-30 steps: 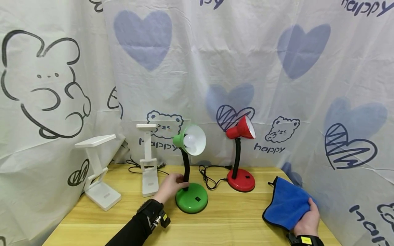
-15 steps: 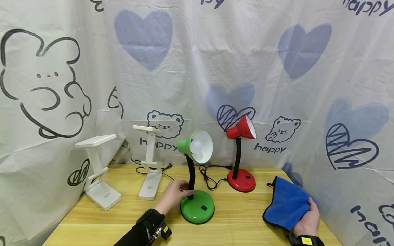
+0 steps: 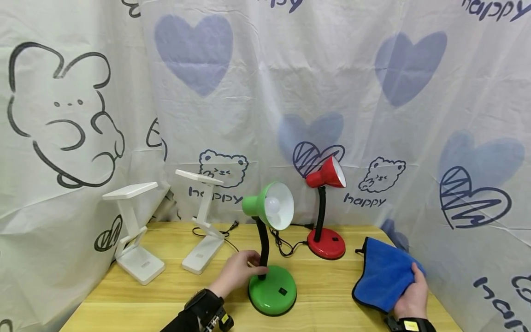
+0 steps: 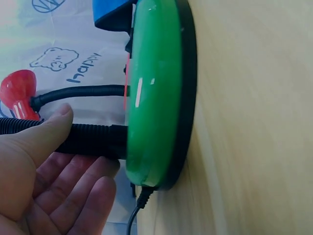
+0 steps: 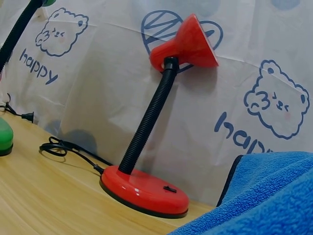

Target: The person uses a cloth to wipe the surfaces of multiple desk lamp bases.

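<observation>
My left hand (image 3: 239,272) grips the black gooseneck of a green desk lamp (image 3: 272,293) low down, just above its round base. In the left wrist view the thumb (image 4: 55,125) lies along one side of the black neck (image 4: 93,140), with the other fingers around the opposite side. The green shade faces right, and its white bulb shows. At the right, my right hand (image 3: 412,295) holds a blue cloth (image 3: 383,276) with black edging, its thumb on top. The right wrist view shows folds of the cloth (image 5: 274,196) but not the hand.
A red desk lamp (image 3: 326,243) stands behind, with its black cord (image 3: 286,248) looped beside it. Two white folding lamps (image 3: 141,265) stand at the left, the nearer-to-middle white lamp (image 3: 202,253) turned at an angle. Patterned curtains (image 3: 265,92) border the wooden table (image 3: 332,295).
My left hand has drawn the green lamp toward me and to the right. The middle white lamp has swivelled, its base shifting left and nearer. My right hand and cloth have barely moved.
</observation>
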Tool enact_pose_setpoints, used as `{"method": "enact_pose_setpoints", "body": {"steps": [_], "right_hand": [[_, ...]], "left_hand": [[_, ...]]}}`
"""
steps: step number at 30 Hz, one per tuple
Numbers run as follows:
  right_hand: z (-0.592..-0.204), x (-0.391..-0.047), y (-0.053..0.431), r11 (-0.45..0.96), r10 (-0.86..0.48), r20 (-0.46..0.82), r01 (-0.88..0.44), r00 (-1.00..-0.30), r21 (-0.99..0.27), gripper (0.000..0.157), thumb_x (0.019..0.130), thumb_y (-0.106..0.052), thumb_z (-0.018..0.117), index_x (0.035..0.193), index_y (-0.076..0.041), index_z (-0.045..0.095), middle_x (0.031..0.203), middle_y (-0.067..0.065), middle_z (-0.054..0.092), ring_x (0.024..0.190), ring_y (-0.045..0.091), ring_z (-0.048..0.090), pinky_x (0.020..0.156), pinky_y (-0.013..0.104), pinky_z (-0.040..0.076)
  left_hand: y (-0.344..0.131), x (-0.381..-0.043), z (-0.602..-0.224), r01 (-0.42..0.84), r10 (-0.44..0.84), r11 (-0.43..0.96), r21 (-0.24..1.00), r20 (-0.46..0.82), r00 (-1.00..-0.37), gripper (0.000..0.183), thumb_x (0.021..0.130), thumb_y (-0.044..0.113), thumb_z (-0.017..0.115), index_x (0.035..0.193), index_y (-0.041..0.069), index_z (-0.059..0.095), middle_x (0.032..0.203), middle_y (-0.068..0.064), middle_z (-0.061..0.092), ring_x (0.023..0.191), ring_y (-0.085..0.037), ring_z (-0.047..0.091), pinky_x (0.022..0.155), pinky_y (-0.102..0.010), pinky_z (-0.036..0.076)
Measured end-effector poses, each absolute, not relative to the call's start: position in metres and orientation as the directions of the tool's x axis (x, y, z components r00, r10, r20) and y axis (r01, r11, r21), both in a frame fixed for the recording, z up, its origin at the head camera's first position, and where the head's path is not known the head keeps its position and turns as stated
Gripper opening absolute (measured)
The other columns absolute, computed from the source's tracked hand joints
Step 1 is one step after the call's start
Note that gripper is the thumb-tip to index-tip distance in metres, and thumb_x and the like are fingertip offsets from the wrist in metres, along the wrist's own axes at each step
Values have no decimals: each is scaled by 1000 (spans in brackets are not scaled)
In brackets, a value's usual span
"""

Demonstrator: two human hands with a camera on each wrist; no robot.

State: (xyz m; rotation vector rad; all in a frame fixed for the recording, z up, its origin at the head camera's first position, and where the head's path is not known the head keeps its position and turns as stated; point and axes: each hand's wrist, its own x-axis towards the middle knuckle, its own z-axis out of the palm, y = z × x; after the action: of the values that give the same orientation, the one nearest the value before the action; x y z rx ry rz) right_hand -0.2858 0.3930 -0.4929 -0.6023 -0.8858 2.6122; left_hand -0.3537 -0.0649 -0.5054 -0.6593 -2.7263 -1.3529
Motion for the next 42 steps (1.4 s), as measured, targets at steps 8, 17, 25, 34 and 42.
{"method": "enact_pose_setpoints", "body": {"steps": [8, 17, 25, 34, 42], "right_hand": [[-488, -282, 377, -663, 314, -215, -51, -925, -747, 73, 98, -61, 41, 153, -45, -5, 159, -27, -2, 149, 1, 1, 122, 23, 7], [-490, -281, 310, -341, -3, -130, 123, -991, -932, 83, 101, -53, 43, 158, -14, -3, 165, 5, 6, 150, 21, 14, 121, 37, 20], [-499, -274, 244, 101, -133, -166, 153, -977, -983, 80, 95, -60, 48, 144, 2, 34, 131, 14, 54, 118, 24, 52, 95, 37, 44], [-510, -268, 195, 460, -434, -110, -114, -894, -881, 53, 102, -52, 42, 126, -7, 57, 122, 11, 58, 115, 27, 54, 87, 38, 45], [-515, -282, 166, 675, -474, -46, -330, -879, -660, 63, 103, -52, 39, 149, -9, 40, 158, 16, 30, 146, 42, 23, 112, 67, 20]], "left_hand": [[-65, -350, -504, 384, 396, 523, 761, 183, -900, 28, 81, 47, 77, 102, 28, 72, 88, 13, 68, 84, -9, 62, 74, -32, 50], [-68, -351, -502, 373, 409, 502, 780, 166, -897, 26, 80, 48, 77, 99, 29, 74, 87, 13, 69, 85, -11, 62, 74, -32, 49], [-69, -353, -502, 372, 414, 498, 784, 162, -896, 25, 81, 45, 77, 98, 28, 75, 86, 13, 69, 87, -13, 62, 76, -34, 48], [-66, -356, -504, 389, 416, 509, 767, 176, -892, 22, 81, 45, 78, 96, 29, 76, 84, 15, 70, 85, -8, 62, 75, -33, 50], [-68, -355, -503, 390, 416, 508, 768, 177, -892, 22, 81, 45, 78, 95, 28, 77, 83, 15, 71, 81, -7, 64, 71, -31, 51]]}}
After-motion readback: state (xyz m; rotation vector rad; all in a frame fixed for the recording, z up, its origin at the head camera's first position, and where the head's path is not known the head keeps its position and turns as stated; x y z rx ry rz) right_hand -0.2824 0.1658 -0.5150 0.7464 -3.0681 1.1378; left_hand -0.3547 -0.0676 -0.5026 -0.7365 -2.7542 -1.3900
